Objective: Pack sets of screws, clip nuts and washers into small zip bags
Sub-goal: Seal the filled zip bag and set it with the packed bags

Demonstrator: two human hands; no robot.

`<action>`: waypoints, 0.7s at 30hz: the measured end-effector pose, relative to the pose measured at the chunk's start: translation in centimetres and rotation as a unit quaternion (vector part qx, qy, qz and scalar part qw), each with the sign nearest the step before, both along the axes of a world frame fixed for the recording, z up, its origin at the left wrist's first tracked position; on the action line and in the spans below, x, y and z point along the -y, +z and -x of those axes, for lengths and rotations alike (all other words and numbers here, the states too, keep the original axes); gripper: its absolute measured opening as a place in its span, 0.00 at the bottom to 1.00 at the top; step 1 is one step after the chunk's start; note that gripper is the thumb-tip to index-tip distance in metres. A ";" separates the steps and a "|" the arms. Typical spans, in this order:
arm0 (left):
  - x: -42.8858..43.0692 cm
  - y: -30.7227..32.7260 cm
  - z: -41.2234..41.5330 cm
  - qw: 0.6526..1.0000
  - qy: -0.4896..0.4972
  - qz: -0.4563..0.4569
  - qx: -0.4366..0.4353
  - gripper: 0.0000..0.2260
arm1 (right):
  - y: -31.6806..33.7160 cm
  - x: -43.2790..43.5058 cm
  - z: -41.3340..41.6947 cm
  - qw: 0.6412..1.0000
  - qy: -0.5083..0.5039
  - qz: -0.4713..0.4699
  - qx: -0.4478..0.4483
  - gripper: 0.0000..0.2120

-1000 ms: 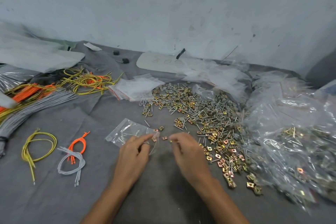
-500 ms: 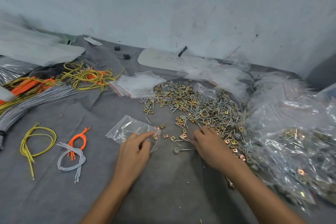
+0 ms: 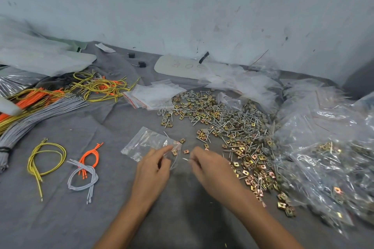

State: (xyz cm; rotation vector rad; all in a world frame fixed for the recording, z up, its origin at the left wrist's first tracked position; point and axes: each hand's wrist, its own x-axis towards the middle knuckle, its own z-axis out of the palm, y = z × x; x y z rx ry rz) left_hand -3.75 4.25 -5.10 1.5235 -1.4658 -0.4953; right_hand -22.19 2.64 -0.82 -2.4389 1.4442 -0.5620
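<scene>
Surface: grey wrinkled cloth [image 3: 60, 218] under everything; a scuffed pale wall [image 3: 182, 6] rises right behind it
Landmark: loose pile of screws, clip nuts and washers [image 3: 232, 123], spread over the cloth
Around it: stack of empty zip bags [image 3: 155, 97] with red strips touches the pile's left far edge; heap of filled bags [image 3: 323, 147] crowds its right side and overlaps its rim; a white oval board [image 3: 182, 65] lies beyond it by the wall
Left of the pile, well apart: yellow wire loop [image 3: 46, 157], orange wires [image 3: 91, 155] and a grey wire bundle [image 3: 85, 176], the last two crossing; farther left a thick grey wire sheaf [image 3: 40, 113] and a yellow-orange tangle [image 3: 101, 87]
Writing: handwritten marks on the board; I cannot read them surely
Task thing: small zip bag [image 3: 145, 141] lies just left of the pile's near edge, mouth towards it; two stray clip nuts [image 3: 182, 140] sit at the mouth
Left hand [image 3: 151, 170]: thumb and forefinger pinch the bag's mouth
Right hand [image 3: 212, 168]: fingers curled, pinching a thin silvery piece [image 3: 186, 159] just at the bag's mouth; I cannot tell whether it is a screw
In the way: my view of the palms is blocked by the backs of both hands
</scene>
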 end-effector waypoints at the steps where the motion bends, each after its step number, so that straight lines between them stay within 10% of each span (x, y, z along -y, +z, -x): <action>1: -0.1 0.1 0.1 1.000 -0.001 0.004 0.001 0.19 | -0.2 0.1 -0.9 1.000 0.002 0.016 -0.006 0.04; 6: -0.1 0.2 0.1 1.000 -0.008 0.025 0.007 0.17 | -1.3 0.8 -4.4 0.997 -0.032 0.039 -0.059 0.13; 16: 0.3 -0.4 -0.2 1.000 -0.009 -0.008 -0.002 0.16 | -1.5 -0.4 -3.5 0.940 0.019 -0.138 0.312 0.11; 21: 0.0 -0.2 0.0 1.000 -0.010 -0.012 -0.019 0.20 | -1.5 1.5 2.5 0.987 -0.160 0.016 0.022 0.09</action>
